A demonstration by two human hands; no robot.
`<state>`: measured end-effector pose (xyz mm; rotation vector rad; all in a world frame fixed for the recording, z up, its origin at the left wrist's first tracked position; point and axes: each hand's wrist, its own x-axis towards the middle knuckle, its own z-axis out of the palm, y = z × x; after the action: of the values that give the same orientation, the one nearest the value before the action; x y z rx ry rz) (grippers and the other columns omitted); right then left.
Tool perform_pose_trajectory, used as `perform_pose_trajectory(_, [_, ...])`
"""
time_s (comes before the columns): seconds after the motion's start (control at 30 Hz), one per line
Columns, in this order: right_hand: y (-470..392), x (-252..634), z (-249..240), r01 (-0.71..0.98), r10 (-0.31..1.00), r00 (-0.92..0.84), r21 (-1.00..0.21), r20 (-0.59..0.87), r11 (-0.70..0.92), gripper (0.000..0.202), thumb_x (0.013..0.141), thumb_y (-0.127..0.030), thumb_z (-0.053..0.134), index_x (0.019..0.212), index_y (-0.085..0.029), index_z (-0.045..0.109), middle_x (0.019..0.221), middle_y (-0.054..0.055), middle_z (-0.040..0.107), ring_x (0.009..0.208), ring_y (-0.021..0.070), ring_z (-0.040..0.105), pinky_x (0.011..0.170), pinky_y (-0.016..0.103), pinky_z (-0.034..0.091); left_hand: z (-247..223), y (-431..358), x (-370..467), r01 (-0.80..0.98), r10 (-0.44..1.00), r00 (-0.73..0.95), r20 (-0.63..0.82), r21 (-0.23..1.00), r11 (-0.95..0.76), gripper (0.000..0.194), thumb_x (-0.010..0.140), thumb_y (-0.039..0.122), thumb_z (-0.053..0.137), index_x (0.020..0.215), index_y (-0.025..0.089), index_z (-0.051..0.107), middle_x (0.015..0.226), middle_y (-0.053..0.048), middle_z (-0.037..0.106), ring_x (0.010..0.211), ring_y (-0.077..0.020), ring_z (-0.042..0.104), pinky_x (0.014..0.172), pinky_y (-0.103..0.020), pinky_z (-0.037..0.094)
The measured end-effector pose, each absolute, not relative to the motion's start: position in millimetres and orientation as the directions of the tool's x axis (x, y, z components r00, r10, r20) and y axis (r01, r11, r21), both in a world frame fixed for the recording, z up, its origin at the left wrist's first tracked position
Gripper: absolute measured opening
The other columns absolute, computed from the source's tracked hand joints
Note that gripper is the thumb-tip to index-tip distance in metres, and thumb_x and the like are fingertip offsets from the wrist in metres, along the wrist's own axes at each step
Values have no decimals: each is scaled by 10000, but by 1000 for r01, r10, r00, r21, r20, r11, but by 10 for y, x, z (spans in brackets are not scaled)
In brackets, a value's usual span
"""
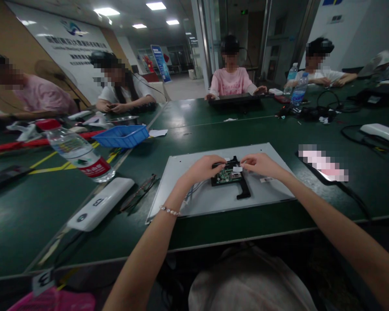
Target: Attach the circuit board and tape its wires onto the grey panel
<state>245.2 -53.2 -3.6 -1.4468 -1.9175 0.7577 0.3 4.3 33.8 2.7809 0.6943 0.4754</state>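
A green circuit board (227, 175) sits in a black plastic frame (244, 189) with an arm reaching toward me. Both rest on a pale grey flat panel (194, 205) lying on the table. My left hand (205, 168) is closed at the frame's far left corner, thumb and fingers around its edge. From the other side my right hand (258, 164) reaches in, fingers curled and pinched by the frame's far right corner; what they pinch, if anything, is too small to make out. A small white label (237, 169) shows on the board. Thin wires (194, 190) run out under my left wrist.
Left of the panel are glasses (139, 192), a white power bank (100, 205), a water bottle (81, 153) and a blue tray (121, 137). A phone (322, 164) with a cable lies right. Several people sit around the green table (188, 116).
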Motion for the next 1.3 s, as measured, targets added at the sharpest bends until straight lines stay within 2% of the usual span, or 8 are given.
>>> perform_pose_trajectory(0.1, [-507,2438,-91,585,969,-226,-783,95,213,217,781,-294,627,964,-186,673,801,45,704,724,174,655,709,308,509,347,64,-23,430,516,812,273,318,-845,287,908,275,430,1076,179,642,1052,-52,676,969,-178,616,874,-310,469])
perform_pose_trajectory(0.2, [-518,2462,-46,519,973,-221,-837,65,174,210,765,-201,598,963,-170,662,821,49,702,727,159,651,648,265,497,357,73,-31,433,526,803,280,330,-838,292,917,269,412,1082,177,635,1074,-53,670,984,-175,611,883,-312,467])
perform_pose_trajectory(0.33, [-557,2547,70,506,975,-217,-860,-50,68,205,756,-213,583,930,-154,673,822,68,700,685,153,628,517,228,437,333,19,54,376,459,842,284,304,-876,286,922,249,409,1094,175,624,1082,-63,660,998,-179,602,905,-330,456])
perform_pose_trajectory(0.47, [-549,2590,62,526,950,-288,-849,-119,53,172,729,-244,619,864,-170,694,743,38,700,657,147,627,596,250,465,299,-129,213,284,358,888,290,268,-921,284,928,228,408,1139,186,595,1112,-75,635,1051,-187,570,936,-352,436])
perform_pose_trajectory(0.6, [-507,2581,-16,516,949,-303,-852,-88,86,147,698,-224,632,820,-179,700,745,31,709,666,157,641,682,271,494,260,-272,328,234,272,919,287,160,-959,283,933,242,415,1149,181,587,1196,-99,586,1149,-214,509,1006,-389,375])
perform_pose_trajectory(0.77, [-486,2582,-58,573,951,-307,-805,-38,153,172,690,-224,626,834,-171,705,708,36,709,664,174,649,669,277,493,218,-310,354,224,230,943,241,52,-973,280,947,268,397,1124,184,598,1215,-86,576,1229,-215,446,1060,-414,303])
perform_pose_trajectory(0.97, [-487,2555,-58,669,945,-324,-694,51,267,182,667,-261,661,829,-193,713,842,38,715,713,188,639,667,288,474,216,-303,346,222,231,944,237,62,-973,265,940,248,408,1105,183,606,1213,-86,576,1217,-212,456,1051,-400,314])
perform_pose_trajectory(1.3, [-479,2572,-59,649,932,-360,-706,44,284,191,702,-266,609,834,-190,722,868,39,711,756,179,629,699,276,467,226,-320,353,221,234,946,223,83,-972,260,914,291,463,1088,157,603,1193,-114,558,1178,-231,479,1016,-399,354])
